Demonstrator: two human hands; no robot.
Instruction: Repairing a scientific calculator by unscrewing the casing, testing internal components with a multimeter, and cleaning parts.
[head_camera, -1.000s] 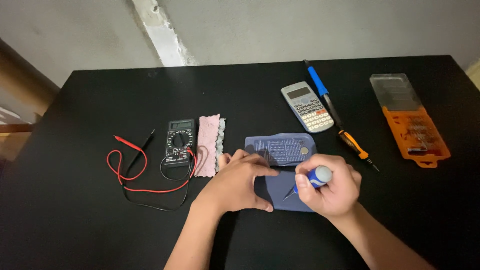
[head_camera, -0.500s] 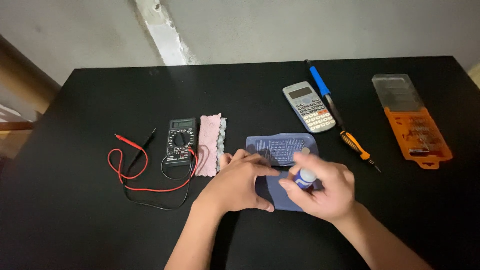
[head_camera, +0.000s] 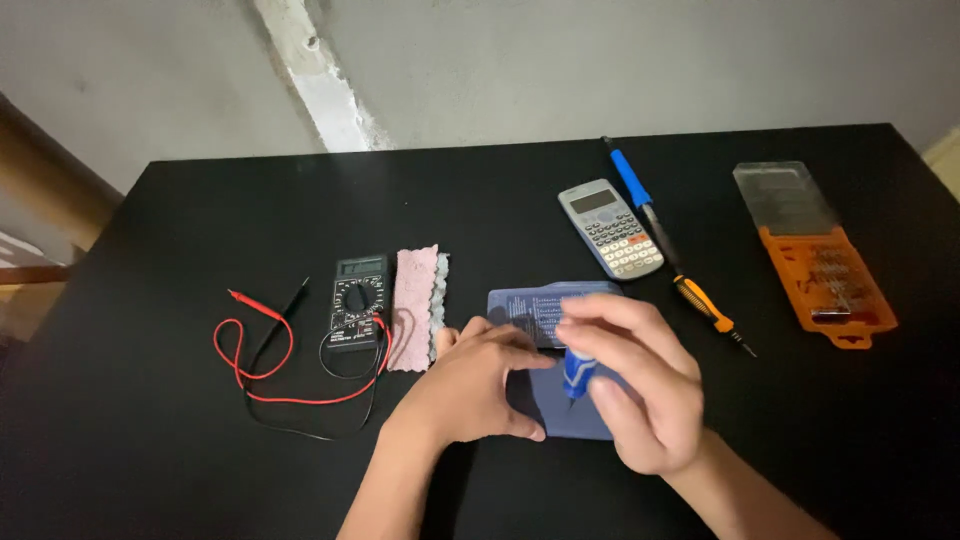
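Note:
A flat blue-grey device (head_camera: 540, 310) lies face down on the black table (head_camera: 200, 210), partly hidden by both hands. My left hand (head_camera: 470, 385) presses on its left part, fingers curled against the case. My right hand (head_camera: 635, 385) grips a small blue-handled screwdriver (head_camera: 577, 372) held upright, with its tip on the lower part of the case.
A black multimeter (head_camera: 358, 300) with red and black leads (head_camera: 265, 365) lies at the left beside a folded pink cloth (head_camera: 414, 305). Behind the hands are a grey calculator (head_camera: 610, 228), a blue-handled tool (head_camera: 640, 205), an orange-handled screwdriver (head_camera: 705, 305) and an orange bit case (head_camera: 815, 255).
My right hand has turned the screwdriver from a low slant to upright over the case. The left hand has stayed on the device.

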